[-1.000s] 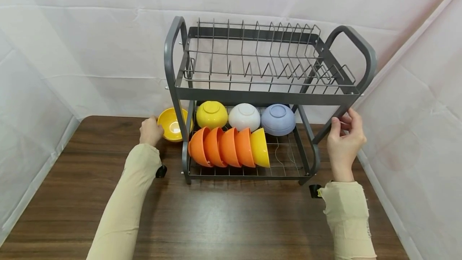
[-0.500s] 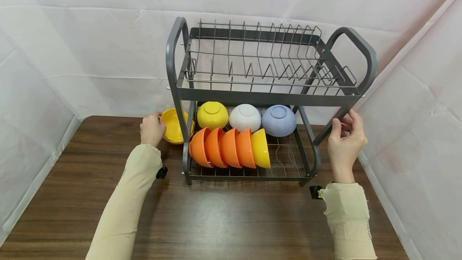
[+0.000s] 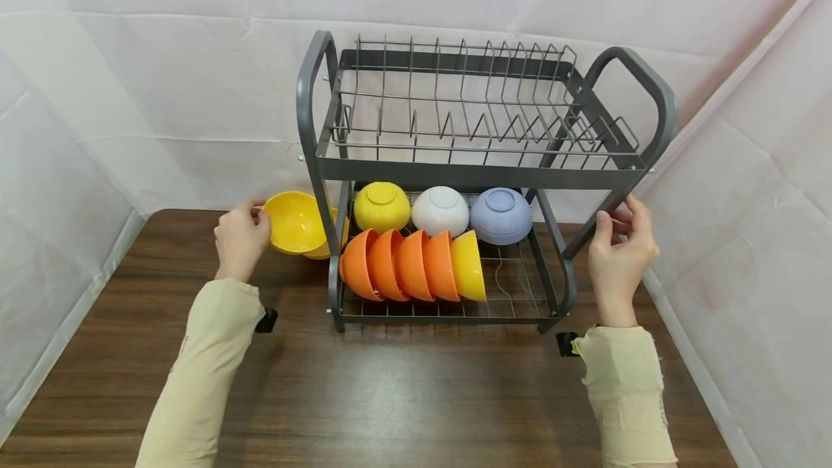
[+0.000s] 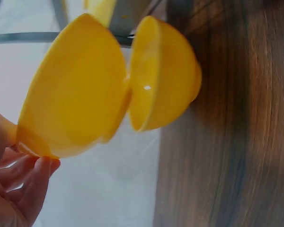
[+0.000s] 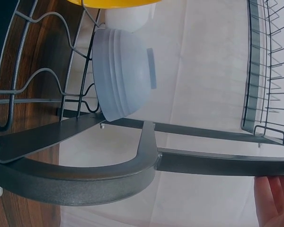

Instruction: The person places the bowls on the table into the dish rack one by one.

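My left hand (image 3: 242,238) pinches the rim of a yellow bowl (image 3: 294,221), left of the dish rack. Below and behind it a second yellow bowl (image 4: 176,78) stands on the table; the head view shows only a sliver of it. In the left wrist view the two bowls meet or overlap; whether they touch I cannot tell. My right hand (image 3: 622,260) grips the right post of the grey two-tier dish rack (image 3: 455,173), fingers behind and thumb in front. Orange bowls (image 3: 396,264) lean in a row on the lower tier, with a yellow one at the right end.
Behind that row, upside-down yellow (image 3: 382,206), white (image 3: 440,211) and pale blue (image 3: 501,216) bowls sit on the lower tier. The upper tier has wire slots. White cloth (image 3: 162,92) hangs behind and at both sides of the brown wooden table (image 3: 403,396).
My left hand has raised a yellow bowl and drawn it leftward, uncovering a second yellow bowl beneath. The right hand keeps its grip on the rack post.
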`<control>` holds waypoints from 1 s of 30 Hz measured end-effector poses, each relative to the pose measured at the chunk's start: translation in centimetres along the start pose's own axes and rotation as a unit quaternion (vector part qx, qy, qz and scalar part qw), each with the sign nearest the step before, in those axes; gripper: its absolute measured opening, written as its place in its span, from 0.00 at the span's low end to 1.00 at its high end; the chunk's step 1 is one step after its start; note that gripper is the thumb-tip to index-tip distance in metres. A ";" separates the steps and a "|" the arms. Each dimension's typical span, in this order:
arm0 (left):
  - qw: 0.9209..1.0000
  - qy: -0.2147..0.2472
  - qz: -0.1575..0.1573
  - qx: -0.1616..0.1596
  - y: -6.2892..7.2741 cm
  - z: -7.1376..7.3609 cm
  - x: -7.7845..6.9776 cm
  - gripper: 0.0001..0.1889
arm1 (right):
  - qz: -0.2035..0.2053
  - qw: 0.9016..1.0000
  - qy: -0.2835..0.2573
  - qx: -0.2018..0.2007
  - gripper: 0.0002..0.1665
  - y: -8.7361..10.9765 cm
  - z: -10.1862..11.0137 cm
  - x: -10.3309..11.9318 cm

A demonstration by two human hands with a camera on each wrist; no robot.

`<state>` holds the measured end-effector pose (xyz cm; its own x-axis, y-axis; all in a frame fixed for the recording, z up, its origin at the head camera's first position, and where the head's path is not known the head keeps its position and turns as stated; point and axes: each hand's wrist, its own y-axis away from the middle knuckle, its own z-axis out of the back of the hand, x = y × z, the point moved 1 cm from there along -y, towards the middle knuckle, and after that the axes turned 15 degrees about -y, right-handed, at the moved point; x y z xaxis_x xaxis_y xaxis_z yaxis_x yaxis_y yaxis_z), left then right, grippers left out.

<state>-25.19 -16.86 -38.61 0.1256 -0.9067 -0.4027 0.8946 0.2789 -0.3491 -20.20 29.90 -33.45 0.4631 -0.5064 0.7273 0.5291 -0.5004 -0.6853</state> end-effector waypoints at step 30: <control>0.996 0.048 -0.045 0.057 10.8 6.8 3.6 0.10 | -0.013 1.000 0.008 -0.004 0.17 0.1 -0.1 0.2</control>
<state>-12.20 -19.26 -38.07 0.0054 -0.8903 -0.4553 0.9437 0.1552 -0.2922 -20.17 29.67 -33.40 0.4375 -0.5042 0.7445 0.5348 -0.5197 -0.6663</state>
